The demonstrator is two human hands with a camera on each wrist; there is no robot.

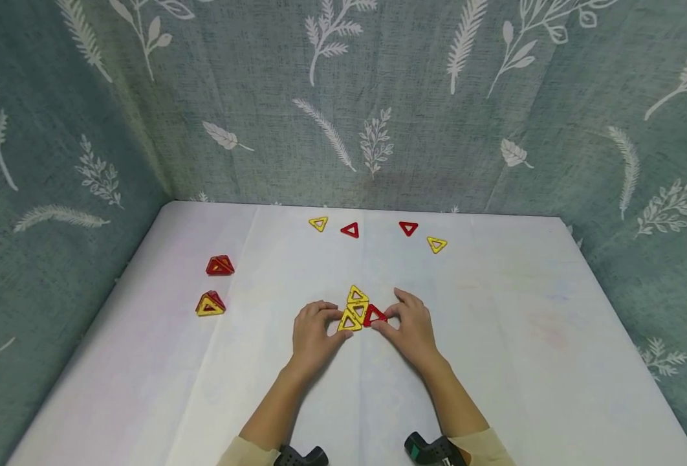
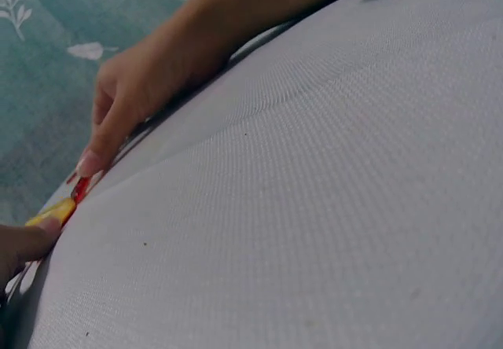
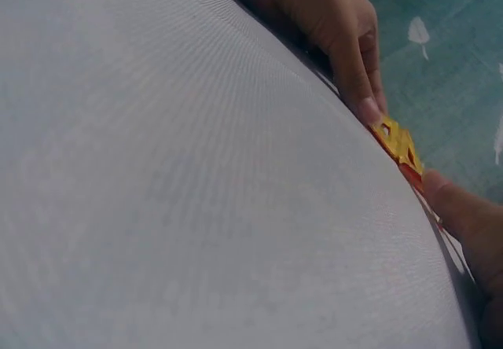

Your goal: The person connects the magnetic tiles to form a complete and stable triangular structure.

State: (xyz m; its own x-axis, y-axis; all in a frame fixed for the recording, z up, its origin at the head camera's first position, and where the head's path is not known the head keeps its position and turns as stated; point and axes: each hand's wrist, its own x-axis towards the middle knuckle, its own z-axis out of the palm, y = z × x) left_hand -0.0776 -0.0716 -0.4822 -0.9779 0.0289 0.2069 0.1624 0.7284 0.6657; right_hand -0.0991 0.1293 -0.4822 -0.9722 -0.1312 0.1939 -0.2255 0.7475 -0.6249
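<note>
In the head view, three yellow open-centred triangle tiles lie edge to edge in the middle of the white table. The top yellow tile (image 1: 358, 300) points away from me. Thumb and forefinger of my left hand (image 1: 313, 335) pinch the lower-left yellow tile (image 1: 350, 328). On the other side, my right hand (image 1: 412, 330) grips a red triangle tile (image 1: 368, 316) by its right corner, its left side against the yellow group. Both wrist views show the tiles edge-on at table level, with the yellow tile (image 2: 55, 211) by my left thumb.
Small stacks of triangle tiles, one red (image 1: 220, 270) and one yellow-topped (image 1: 211, 312), sit at the left of the white table (image 1: 524, 362). Toward the back lie loose tiles, including a yellow one (image 1: 319, 220) and a red one (image 1: 408, 224). Leaf-patterned green cloth (image 1: 413, 175) hangs behind.
</note>
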